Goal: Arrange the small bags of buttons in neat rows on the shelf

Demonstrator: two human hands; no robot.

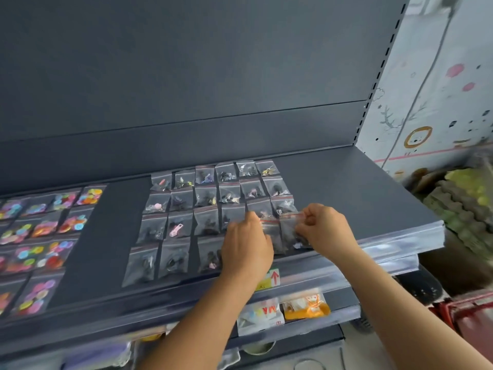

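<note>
Small clear plastic zip bags (205, 196), square and glossy, mostly dark buttons inside, laid flat in rows across matte dark grey shelf (346, 182). At left, more bags (64, 201) packed with bright round buttons. Right hand (324, 227) pinching red-striped top of bag (289, 231) near front edge, beside grid's right end. Left hand (246, 248) on neighbouring bag, palm down; grip there hidden, cannot tell.

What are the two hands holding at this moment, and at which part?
Each hand pinches a small clear bag at its red-striped top edge: the right hand holds one bag, the left hand the neighbouring bag.
</note>
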